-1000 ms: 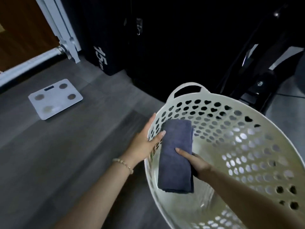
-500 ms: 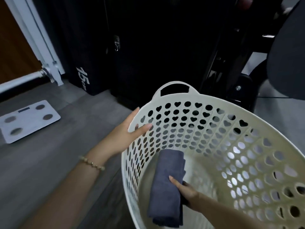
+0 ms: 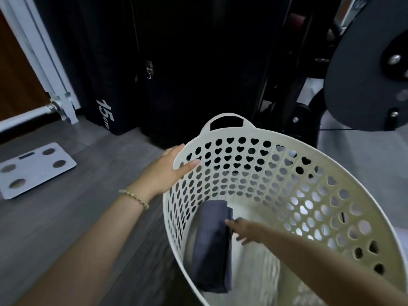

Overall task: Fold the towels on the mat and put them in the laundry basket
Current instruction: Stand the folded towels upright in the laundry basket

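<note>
on the grey wood-look floor (image 3: 66, 217), by dark gym gear (image 3: 198, 62) and a white scale (image 3: 33, 168), stands the cream laundry basket (image 3: 276, 142). inside it a folded grey towel (image 3: 212, 246) lies along the left wall. your left hand (image 3: 163, 171) straddles the rim, fingers straight. your right hand (image 3: 241, 228), blurred, touches the towel's right edge; its grip can't be told.

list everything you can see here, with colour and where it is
laundry basket: one, cream, centre right on the floor
towel: one, dark grey, folded, inside the basket
scale: one, white, floor at left
block marked 15 cm: one, black, behind at left
disc: one, black, upper right
bracelet: one, pale beads, left wrist
left hand: rests on basket rim, thumb inside
right hand: inside basket, at the towel's right edge, grip unclear
</note>
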